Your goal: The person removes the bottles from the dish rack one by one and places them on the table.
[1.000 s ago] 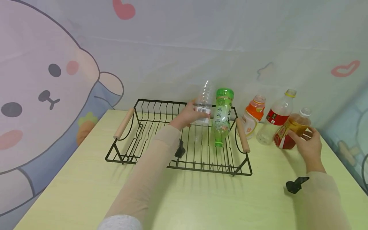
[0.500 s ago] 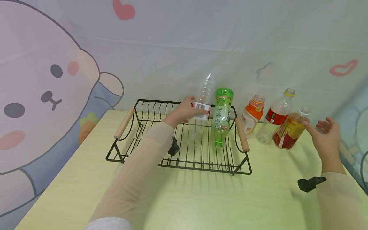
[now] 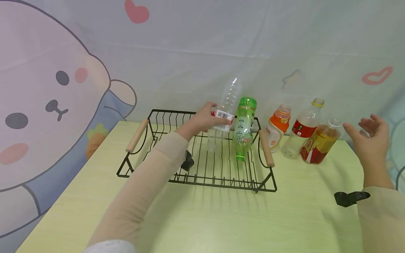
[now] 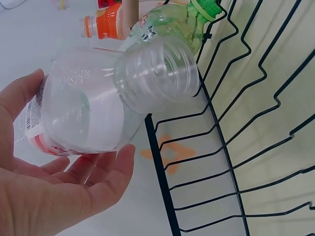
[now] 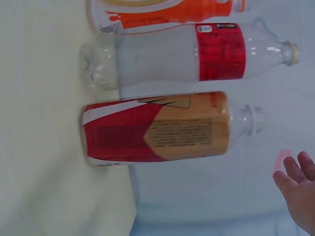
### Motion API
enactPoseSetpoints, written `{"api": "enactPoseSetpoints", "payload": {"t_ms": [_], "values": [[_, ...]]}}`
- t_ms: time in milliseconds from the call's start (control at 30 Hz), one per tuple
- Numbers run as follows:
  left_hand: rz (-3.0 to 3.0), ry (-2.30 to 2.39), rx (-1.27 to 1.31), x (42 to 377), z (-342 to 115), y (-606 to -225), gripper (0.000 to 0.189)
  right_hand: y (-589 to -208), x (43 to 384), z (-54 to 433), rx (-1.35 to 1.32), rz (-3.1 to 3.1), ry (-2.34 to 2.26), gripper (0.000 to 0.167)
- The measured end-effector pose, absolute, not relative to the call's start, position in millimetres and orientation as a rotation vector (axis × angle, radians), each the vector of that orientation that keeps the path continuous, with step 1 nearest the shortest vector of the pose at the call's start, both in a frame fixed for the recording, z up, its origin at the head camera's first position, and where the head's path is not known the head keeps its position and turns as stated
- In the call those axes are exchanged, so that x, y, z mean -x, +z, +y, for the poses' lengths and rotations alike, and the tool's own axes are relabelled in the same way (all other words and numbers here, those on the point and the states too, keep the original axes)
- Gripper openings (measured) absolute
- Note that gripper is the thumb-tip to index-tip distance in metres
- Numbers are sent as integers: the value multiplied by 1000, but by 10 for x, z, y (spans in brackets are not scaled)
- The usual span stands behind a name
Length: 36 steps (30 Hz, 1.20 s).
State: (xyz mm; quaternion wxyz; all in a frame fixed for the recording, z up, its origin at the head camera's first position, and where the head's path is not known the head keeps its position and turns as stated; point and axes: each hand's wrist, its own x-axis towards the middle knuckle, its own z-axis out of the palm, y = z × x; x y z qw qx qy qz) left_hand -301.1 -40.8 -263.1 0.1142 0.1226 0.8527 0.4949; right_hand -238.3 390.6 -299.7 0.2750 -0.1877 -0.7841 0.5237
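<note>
The left hand (image 3: 202, 120) partly hides the label (image 3: 223, 115) of the clear bottle (image 3: 230, 99)

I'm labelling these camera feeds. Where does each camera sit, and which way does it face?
Head: worn on the head, facing forward and down over the rack; left hand, right hand and beige sleeves show.
Left wrist: on that wrist, facing the clear bottle; the left hand holding it shows thumb and fingers.
Right wrist: on that wrist, facing the red-and-gold-labelled bottle; part of the right hand shows at lower right.
Shared: head and left wrist both show the green bottle.
</note>
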Motion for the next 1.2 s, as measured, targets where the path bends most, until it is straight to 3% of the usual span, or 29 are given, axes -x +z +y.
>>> {"api": "enactPoseSetpoints", "payload": {"t_ms": [600, 1200], "values": [[2399, 1491, -539, 2778, -430, -2527, 76, -2549, 2204, 3387, 112, -2104, 1342, 68], [2409, 1387, -655, 2554, -334, -2430, 82, -2302, 1991, 2778, -683, -1700, 1802, 64]]}}
